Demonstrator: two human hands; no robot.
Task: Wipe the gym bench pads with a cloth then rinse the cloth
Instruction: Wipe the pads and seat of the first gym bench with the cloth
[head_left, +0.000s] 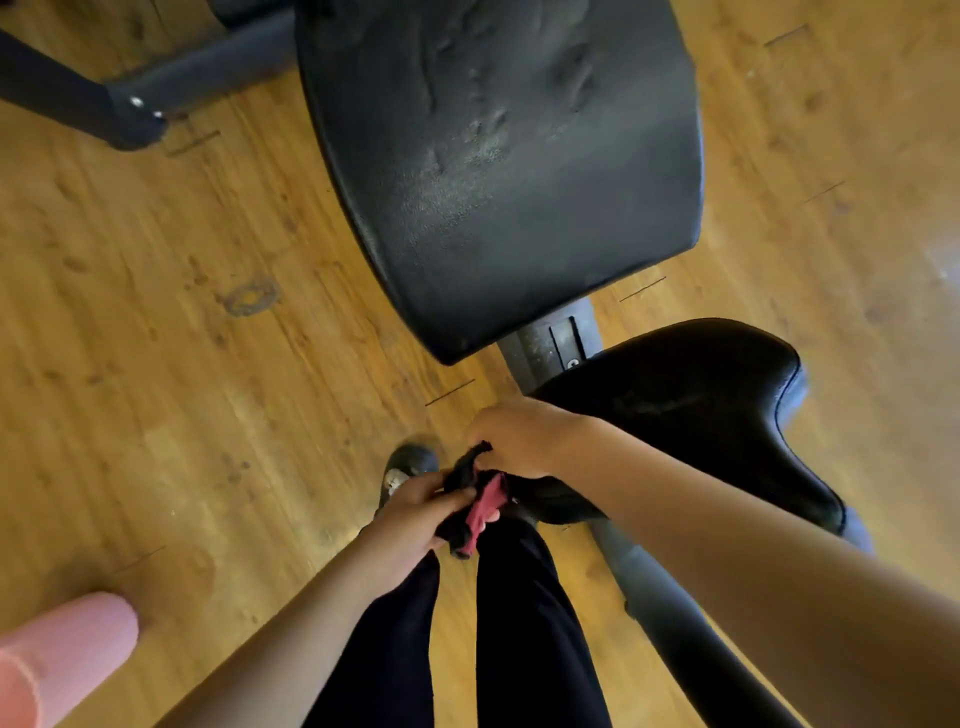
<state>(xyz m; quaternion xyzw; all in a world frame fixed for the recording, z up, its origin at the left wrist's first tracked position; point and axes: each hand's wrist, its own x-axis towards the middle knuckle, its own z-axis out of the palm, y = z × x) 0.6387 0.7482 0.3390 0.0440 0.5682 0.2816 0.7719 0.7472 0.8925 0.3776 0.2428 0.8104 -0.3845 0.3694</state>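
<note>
A bunched black and pink cloth (475, 499) hangs between my two hands, in front of my legs. My left hand (415, 512) grips its lower part, fingers curled round it. My right hand (519, 436) pinches the cloth's upper black end. The large black back pad (509, 171) of the gym bench fills the upper middle, its surface wrinkled and dull. The smaller black seat pad (701, 410) lies to the right, just behind my right forearm. Both hands are off the pads.
The grey bench frame (550, 343) joins the two pads and runs down past my right leg. Another dark metal frame foot (119, 109) stands at the upper left. Wooden floor (156, 338) spreads to the left. A blurred pink shape (57, 654) fills the bottom left corner.
</note>
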